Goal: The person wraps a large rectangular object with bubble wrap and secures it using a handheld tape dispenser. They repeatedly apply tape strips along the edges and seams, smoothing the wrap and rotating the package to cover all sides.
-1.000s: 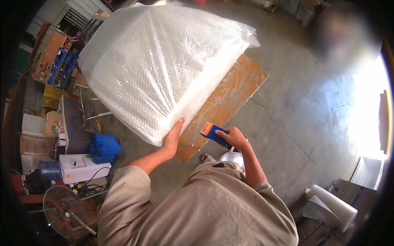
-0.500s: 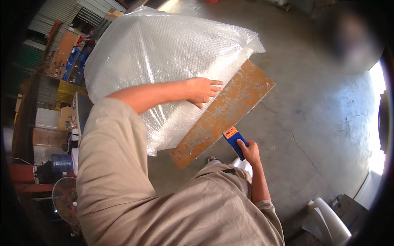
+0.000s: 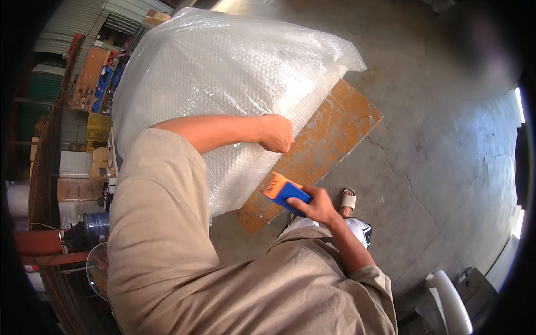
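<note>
A large sheet of bubble wrap (image 3: 223,67) covers a bulky shape ahead of me and to the left. Along its near right edge a worn brown board (image 3: 346,111) with grey scuffs sticks out. My left hand (image 3: 276,134) is curled into a fist at the wrap's edge beside the board; whatever its fingers hold, if anything, is hidden. My right hand (image 3: 317,205) grips a blue block-shaped object with an orange end (image 3: 287,191), fingers wrapped round its near side. That orange end bears dark markings and is over the board's near edge.
Shelves with cartons (image 3: 76,190) and blue bins (image 3: 103,84) line the left side, with a fan (image 3: 98,271) below them. A white roll (image 3: 455,301) lies at the lower right. Cracked concrete floor (image 3: 424,167) spreads to the right; my sandalled foot (image 3: 348,202) stands on it.
My left hand has gone from fingers spread on the bubble wrap to a fist at its edge. My right hand has moved up and left with the blue-and-orange block, tilting it toward the board.
</note>
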{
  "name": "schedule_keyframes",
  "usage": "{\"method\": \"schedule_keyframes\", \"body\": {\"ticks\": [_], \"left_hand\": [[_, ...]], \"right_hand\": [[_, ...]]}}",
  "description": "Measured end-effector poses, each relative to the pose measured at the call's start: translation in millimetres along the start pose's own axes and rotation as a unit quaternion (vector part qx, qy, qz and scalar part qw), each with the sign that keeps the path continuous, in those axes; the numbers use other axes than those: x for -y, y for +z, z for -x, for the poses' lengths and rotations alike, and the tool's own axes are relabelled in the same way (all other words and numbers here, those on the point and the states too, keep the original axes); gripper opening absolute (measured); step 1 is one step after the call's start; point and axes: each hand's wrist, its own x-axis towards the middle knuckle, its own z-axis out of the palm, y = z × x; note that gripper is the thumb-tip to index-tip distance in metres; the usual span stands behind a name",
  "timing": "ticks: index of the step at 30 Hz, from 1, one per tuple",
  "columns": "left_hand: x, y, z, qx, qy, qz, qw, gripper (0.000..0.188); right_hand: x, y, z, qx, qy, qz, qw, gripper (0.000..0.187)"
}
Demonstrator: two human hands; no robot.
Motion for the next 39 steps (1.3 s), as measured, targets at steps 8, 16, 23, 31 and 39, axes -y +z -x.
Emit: {"method": "schedule_keyframes", "body": {"ticks": [8,16,23,31,39], "left_hand": [[-9.7,-1.6,-3.6,-0.001,-0.071,0.026,0.997,0.016],[-11.6,9.6,-6.1,-0.061,-0.128,0.066,0.988,0.016],[-13.4,7.3,-5.7,-0.003,-0.107,0.045,0.993,0.018],[-14.0,0.3,-8.0,0.028,-0.132,0.022,0.991,0.017],[-13.3,3.0,-9.0,0.023,-0.117,0.012,0.993,0.017]], "right_hand": [[39.9,45.9,-86.0,0.044,-0.065,0.026,0.997,0.065],[0.6,50.7,-91.1,0.052,-0.049,0.045,0.996,0.057],[-54.6,58.8,-111.9,0.065,-0.006,0.063,0.996,0.069],[-29.3,49.8,-100.4,0.045,0.122,0.235,0.963,0.07],[31.6,20.8,-74.8,0.051,0.098,0.363,0.925,0.058]]}}
